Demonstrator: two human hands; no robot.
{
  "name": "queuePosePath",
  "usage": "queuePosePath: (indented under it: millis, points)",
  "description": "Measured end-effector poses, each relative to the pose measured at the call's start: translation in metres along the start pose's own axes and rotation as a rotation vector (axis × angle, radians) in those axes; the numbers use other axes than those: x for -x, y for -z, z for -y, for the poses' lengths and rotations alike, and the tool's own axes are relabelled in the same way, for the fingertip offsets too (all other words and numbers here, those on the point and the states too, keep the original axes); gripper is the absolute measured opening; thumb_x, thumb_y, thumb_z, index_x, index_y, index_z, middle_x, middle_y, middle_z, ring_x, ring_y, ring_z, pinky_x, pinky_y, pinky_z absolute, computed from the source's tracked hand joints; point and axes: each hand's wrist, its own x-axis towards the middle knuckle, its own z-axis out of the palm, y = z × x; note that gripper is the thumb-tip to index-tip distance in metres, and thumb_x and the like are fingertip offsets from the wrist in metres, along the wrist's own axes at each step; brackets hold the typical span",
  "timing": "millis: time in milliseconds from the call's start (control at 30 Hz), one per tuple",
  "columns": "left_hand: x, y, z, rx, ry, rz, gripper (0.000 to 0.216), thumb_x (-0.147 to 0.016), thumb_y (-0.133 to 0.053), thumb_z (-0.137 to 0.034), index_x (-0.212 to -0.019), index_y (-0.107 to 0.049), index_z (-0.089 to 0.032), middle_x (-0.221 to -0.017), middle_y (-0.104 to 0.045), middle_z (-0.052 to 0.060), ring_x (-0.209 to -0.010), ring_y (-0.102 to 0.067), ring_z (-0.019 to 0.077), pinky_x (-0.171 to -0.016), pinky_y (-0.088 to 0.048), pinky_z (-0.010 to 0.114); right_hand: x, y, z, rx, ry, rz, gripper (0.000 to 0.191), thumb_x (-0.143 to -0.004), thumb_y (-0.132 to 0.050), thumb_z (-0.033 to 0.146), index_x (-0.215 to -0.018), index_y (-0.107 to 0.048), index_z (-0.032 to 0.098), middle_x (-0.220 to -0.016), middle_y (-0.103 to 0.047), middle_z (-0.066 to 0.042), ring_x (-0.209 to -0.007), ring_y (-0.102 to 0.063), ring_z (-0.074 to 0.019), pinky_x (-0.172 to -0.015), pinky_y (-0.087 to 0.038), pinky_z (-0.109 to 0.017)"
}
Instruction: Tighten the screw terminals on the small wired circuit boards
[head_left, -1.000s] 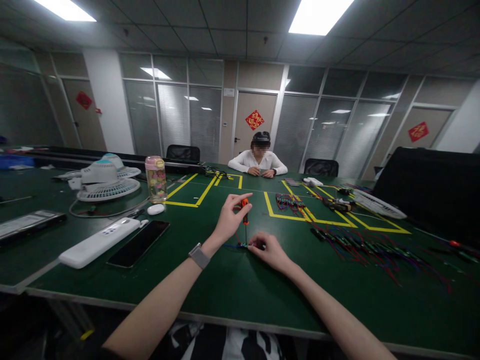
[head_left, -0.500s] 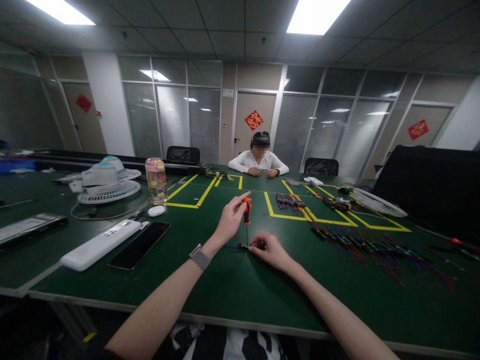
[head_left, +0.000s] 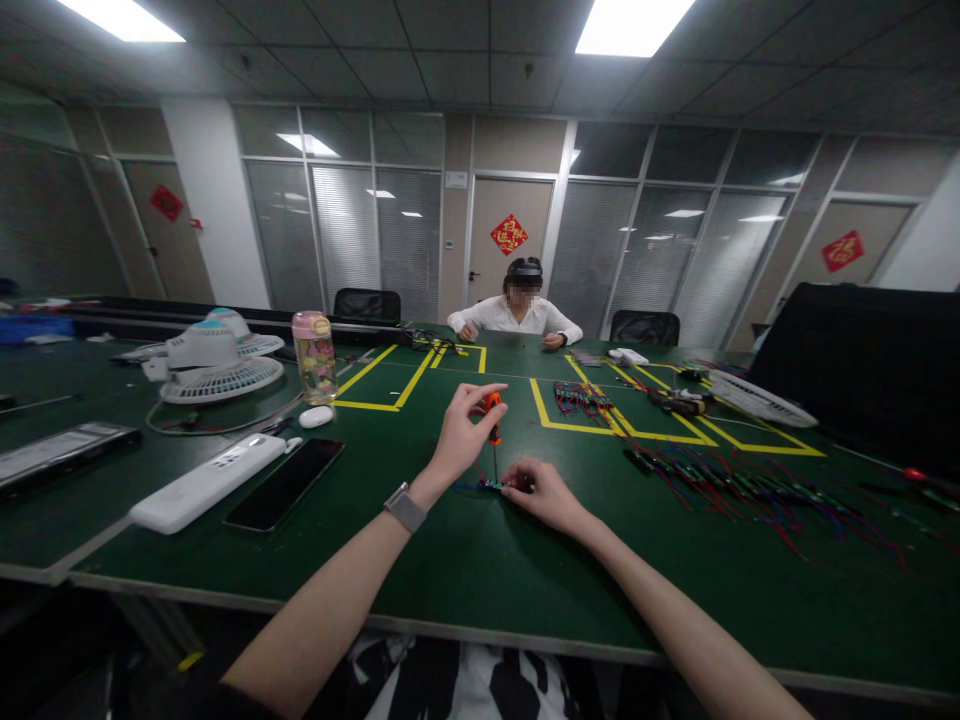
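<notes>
The left hand (head_left: 461, 435) pinched the orange handle of a small screwdriver (head_left: 493, 415), held upright near the middle of the green table (head_left: 480, 570). Its tip met a wired connector (head_left: 489, 487), which the right hand (head_left: 546, 492) pinned flat with closed fingertips. A dark phone (head_left: 285, 483) lay to the left and loose wires (head_left: 735, 490) to the right.

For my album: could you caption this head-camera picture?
Left hand holds a small orange-handled screwdriver upright on a blue-wired part held by the right hand.
</notes>
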Motion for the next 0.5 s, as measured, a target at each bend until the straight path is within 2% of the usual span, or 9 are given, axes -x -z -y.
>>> queuePosePath:
  millis: [133, 233, 300, 433, 500]
  points:
    - [-0.0016, 0.0004, 0.0, 0.11, 0.04, 0.087, 0.033, -0.086, -0.046, -0.026, -0.116, -0.058, -0.022, -0.101, -0.056, 0.005, -0.092, -0.056, 0.0137, -0.083, -0.046, 0.027, 0.0003, 0.0014, 0.0011, -0.006, -0.007, 0.007, 0.008, -0.072, -0.06, 0.016, -0.079, -0.064, 0.013, -0.068, -0.06, -0.001, -0.062, -0.053, -0.0113, -0.058, -0.041, -0.021]
    - [-0.0019, 0.0004, 0.0007, 0.072, 0.036, 0.038, 0.032, -0.082, -0.054, -0.029, -0.112, -0.061, -0.021, -0.095, -0.056, 0.004, -0.083, -0.057, 0.0132, -0.078, -0.048, 0.027, -0.0001, 0.0014, 0.0005, 0.004, 0.0, 0.013, 0.009, -0.072, -0.061, 0.017, -0.079, -0.065, 0.014, -0.068, -0.06, -0.001, -0.063, -0.053, -0.0116, -0.059, -0.041, -0.022]
    - [-0.0017, 0.0005, 0.0007, 0.012, 0.013, -0.011, 0.031, -0.08, -0.056, -0.031, -0.109, -0.063, -0.021, -0.098, -0.055, 0.005, -0.087, -0.056, 0.0142, -0.078, -0.047, 0.026, -0.0003, 0.001, -0.0001, 0.007, -0.006, 0.013, 0.01, -0.072, -0.061, 0.017, -0.08, -0.065, 0.014, -0.069, -0.06, -0.001, -0.064, -0.053, -0.0118, -0.06, -0.042, -0.022]
    - [-0.0016, 0.0003, -0.0003, 0.129, 0.075, 0.085, 0.035, -0.087, -0.045, -0.029, -0.118, -0.057, -0.022, -0.098, -0.058, 0.005, -0.086, -0.057, 0.0139, -0.079, -0.047, 0.028, -0.0003, 0.0002, -0.0007, 0.004, -0.024, 0.016, 0.011, -0.072, -0.06, 0.018, -0.081, -0.066, 0.013, -0.07, -0.06, -0.001, -0.064, -0.053, -0.0121, -0.059, -0.042, -0.022]
    - [-0.0009, -0.0001, -0.0005, 0.129, 0.072, 0.086, 0.035, -0.085, -0.048, -0.031, -0.117, -0.058, -0.021, -0.092, -0.058, 0.004, -0.082, -0.058, 0.0136, -0.077, -0.048, 0.027, -0.0002, 0.0002, -0.0005, 0.004, -0.017, 0.02, 0.011, -0.072, -0.06, 0.017, -0.081, -0.066, 0.013, -0.07, -0.06, -0.001, -0.063, -0.053, -0.012, -0.059, -0.041, -0.022]
